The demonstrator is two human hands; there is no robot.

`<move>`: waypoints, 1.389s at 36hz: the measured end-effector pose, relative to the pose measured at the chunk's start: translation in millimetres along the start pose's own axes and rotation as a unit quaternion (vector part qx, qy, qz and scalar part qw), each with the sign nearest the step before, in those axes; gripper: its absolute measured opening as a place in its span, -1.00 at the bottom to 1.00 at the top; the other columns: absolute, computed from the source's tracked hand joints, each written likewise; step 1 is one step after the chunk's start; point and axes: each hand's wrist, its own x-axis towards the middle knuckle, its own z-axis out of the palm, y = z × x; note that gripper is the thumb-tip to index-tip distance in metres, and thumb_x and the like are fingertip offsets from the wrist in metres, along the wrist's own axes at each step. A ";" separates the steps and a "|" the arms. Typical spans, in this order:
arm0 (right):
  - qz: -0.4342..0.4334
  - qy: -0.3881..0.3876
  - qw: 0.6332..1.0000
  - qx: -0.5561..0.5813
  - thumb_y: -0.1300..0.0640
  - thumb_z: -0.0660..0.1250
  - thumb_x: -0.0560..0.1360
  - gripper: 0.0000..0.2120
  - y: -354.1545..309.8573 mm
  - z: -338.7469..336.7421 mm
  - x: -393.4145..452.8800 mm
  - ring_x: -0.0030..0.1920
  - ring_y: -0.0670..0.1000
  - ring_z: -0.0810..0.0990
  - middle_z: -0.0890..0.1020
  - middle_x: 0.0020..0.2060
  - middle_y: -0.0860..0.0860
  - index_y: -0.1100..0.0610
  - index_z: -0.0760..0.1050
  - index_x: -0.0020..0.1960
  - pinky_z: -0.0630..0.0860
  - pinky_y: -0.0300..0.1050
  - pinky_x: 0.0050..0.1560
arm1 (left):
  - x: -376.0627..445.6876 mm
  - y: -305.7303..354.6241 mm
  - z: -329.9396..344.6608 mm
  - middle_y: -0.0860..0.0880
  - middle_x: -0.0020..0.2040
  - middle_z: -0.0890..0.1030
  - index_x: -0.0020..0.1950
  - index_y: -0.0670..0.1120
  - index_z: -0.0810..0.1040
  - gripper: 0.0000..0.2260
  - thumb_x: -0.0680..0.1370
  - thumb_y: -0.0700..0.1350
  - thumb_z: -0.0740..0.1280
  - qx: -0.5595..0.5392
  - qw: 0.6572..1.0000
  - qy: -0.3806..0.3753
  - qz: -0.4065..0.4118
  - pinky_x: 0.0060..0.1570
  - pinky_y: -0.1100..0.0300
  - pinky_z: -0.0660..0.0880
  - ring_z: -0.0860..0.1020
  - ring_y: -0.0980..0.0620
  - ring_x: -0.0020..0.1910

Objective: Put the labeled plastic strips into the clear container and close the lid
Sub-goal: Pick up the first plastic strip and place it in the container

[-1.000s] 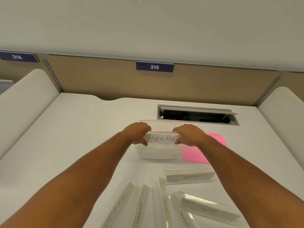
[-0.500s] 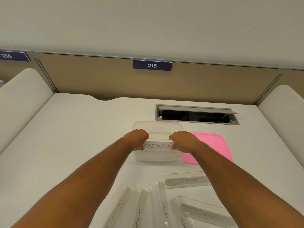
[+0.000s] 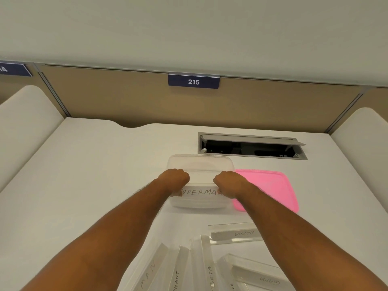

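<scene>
Both my hands are closed on one labeled strip, the SUPERMAN strip (image 3: 199,193): left hand (image 3: 174,180) pinching its left end, right hand (image 3: 227,183) pinching its right end, fingers curled under so I can't see exact finger placement. Strip sits at centre frame, held level at the near rim of the clear container (image 3: 200,181); can't tell if it's inside yet or just over the near wall. Container is open on the bench (image 3: 94,175), pink lid (image 3: 266,189) lying flat just right of it, touching or nearly touching its side. Remaining strips are scattered at lower centre and lower right: one sideways strip (image 3: 235,234) below the lid, a BETA strip (image 3: 210,274), more fanned out at the bottom edge, one at lower right (image 3: 260,276). So early in the task, lid not on. Risks as I judge them: strip looks about as long as the container is wide, so if I drop it level it may bridge the rim or wedge diagonally instead of lying flat, and later strips would stack high and stop the lid seating. The light container could also slide away or bump the lid if I push down on the near wall. Releasing one end first might flip the strip out.
</scene>
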 end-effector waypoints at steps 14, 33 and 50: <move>0.026 -0.017 0.998 0.058 0.36 0.29 0.52 -0.83 -4.4 7.6 10.4 0.00 0.16 0.62 0.63 0.03 0.18 0.27 0.56 0.09 0.50 -0.08 -0.08 | 7.3 0.5 1.9 -0.12 -0.01 0.58 -0.11 -0.11 0.46 -0.90 0.47 -0.26 0.35 0.008 1.000 -0.029 0.010 -0.25 0.12 0.44 0.56 -0.11 -0.13; 0.038 -0.007 0.997 0.067 0.36 0.31 0.48 -0.88 -5.2 13.2 15.7 -0.06 0.16 0.62 0.63 -0.03 0.17 0.25 0.55 -0.01 0.50 -0.08 -0.15 | 7.3 2.1 0.4 0.00 -0.29 0.41 -0.27 -0.09 0.38 -0.82 0.42 -0.20 0.38 0.005 0.999 -0.040 0.008 -0.30 0.16 0.38 0.46 -0.08 -0.29; 0.035 0.076 0.993 0.088 0.32 0.27 0.54 -0.71 3.8 6.6 -1.6 0.08 0.16 0.61 0.63 0.12 0.15 0.19 0.58 0.23 0.57 0.03 0.08 | 5.2 5.7 1.8 -0.03 0.27 0.56 0.39 0.01 0.48 -0.59 0.54 -0.17 0.39 -0.088 0.995 0.054 0.004 0.11 0.09 0.46 0.53 -0.09 0.20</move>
